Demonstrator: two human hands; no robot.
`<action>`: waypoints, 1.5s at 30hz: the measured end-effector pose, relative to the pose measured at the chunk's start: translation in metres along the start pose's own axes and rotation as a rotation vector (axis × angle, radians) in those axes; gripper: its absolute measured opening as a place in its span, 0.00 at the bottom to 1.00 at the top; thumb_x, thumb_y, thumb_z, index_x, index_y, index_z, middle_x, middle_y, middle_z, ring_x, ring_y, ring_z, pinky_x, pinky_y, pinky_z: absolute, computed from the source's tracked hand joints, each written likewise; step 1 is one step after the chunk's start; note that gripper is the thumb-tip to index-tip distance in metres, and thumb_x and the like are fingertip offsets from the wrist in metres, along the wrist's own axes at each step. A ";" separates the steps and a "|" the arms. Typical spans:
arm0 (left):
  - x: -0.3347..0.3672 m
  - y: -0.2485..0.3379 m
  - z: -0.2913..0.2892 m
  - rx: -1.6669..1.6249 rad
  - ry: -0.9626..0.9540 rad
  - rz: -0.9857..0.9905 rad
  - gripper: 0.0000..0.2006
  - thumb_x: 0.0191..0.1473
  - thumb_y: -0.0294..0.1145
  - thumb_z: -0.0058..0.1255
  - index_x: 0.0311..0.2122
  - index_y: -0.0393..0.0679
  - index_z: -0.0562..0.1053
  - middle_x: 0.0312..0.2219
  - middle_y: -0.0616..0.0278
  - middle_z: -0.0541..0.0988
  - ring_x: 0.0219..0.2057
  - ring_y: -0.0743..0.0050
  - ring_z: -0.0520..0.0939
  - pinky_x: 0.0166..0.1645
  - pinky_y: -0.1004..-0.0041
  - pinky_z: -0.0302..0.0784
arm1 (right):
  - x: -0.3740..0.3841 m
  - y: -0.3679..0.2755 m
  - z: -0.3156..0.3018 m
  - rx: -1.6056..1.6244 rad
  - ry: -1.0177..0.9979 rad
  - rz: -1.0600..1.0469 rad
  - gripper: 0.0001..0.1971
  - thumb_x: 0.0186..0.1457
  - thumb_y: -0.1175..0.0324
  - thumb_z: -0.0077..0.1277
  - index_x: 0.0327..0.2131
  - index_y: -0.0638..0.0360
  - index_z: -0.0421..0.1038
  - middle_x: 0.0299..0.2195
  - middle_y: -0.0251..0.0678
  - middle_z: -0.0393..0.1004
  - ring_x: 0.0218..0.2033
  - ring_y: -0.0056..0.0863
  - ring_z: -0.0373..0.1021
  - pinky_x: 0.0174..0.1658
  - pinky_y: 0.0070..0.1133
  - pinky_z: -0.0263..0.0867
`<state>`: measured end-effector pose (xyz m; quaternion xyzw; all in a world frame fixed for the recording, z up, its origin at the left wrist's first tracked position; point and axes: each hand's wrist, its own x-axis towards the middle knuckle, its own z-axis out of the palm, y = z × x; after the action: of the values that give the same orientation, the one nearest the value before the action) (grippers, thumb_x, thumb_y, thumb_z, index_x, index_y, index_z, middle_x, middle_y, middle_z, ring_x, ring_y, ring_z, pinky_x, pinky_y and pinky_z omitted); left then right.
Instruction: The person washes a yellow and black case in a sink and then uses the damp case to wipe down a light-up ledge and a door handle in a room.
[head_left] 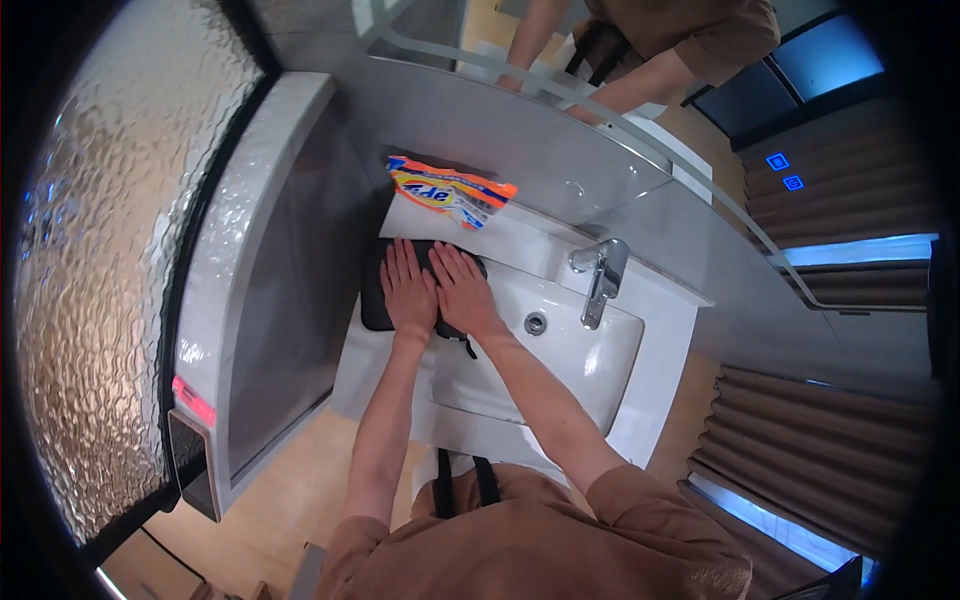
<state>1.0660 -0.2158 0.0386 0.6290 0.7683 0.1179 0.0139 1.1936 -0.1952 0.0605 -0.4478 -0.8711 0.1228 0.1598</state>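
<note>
Pressure step, seemingly: left hand [408, 300], right hand [466, 300] flat, unclamped, on black pouch [373, 300], centre-left; next likely needing even lift-off.

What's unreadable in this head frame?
All in the head view:
Palms of the left hand and right hand: face down, hidden by the hands' own backs.
Black case: middle covered by both hands; contents hidden by its cover.
White basin: one strip hidden by the right forearm.
Beyond the textured glass: blurred by its ripples.
</note>
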 end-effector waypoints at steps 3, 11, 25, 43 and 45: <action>0.014 0.028 0.004 0.006 -0.005 0.076 0.32 0.63 0.40 0.34 0.68 0.35 0.50 0.68 0.53 0.53 0.70 0.57 0.52 0.72 0.59 0.43 | -0.004 0.025 -0.011 -0.016 0.060 0.057 0.30 0.58 0.64 0.45 0.63 0.61 0.59 0.67 0.40 0.56 0.68 0.35 0.52 0.69 0.32 0.46; 0.020 0.075 0.009 -0.109 0.069 0.155 0.33 0.62 0.40 0.40 0.66 0.30 0.52 0.67 0.44 0.54 0.69 0.50 0.54 0.71 0.54 0.45 | -0.029 0.072 -0.037 0.203 0.284 0.394 0.29 0.53 0.72 0.54 0.59 0.67 0.61 0.63 0.47 0.58 0.68 0.44 0.50 0.66 0.35 0.52; 0.032 0.039 -0.036 -0.263 -0.069 0.234 0.08 0.42 0.28 0.61 0.32 0.47 0.77 0.31 0.63 0.77 0.44 0.56 0.72 0.51 0.55 0.62 | -0.065 0.070 -0.028 0.647 0.304 0.393 0.11 0.49 0.69 0.62 0.33 0.57 0.70 0.36 0.42 0.75 0.42 0.45 0.71 0.47 0.36 0.66; -0.181 0.203 -0.082 -1.191 -1.099 0.541 0.18 0.55 0.42 0.63 0.44 0.41 0.74 0.32 0.69 0.77 0.34 0.83 0.75 0.39 0.75 0.73 | -0.424 0.004 -0.256 -0.044 0.611 0.919 0.14 0.52 0.56 0.62 0.30 0.56 0.72 0.21 0.40 0.75 0.22 0.42 0.74 0.26 0.32 0.67; -0.206 0.223 -0.072 -1.147 -1.158 0.707 0.20 0.55 0.44 0.62 0.46 0.43 0.72 0.35 0.68 0.75 0.39 0.78 0.74 0.45 0.74 0.72 | -0.459 -0.008 -0.270 -0.150 0.651 1.014 0.14 0.50 0.57 0.63 0.30 0.56 0.72 0.24 0.42 0.76 0.26 0.43 0.74 0.28 0.34 0.68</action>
<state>1.3113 -0.3874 0.1271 0.6866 0.2244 0.1453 0.6761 1.5442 -0.5566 0.2335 -0.8315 -0.4619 -0.0213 0.3078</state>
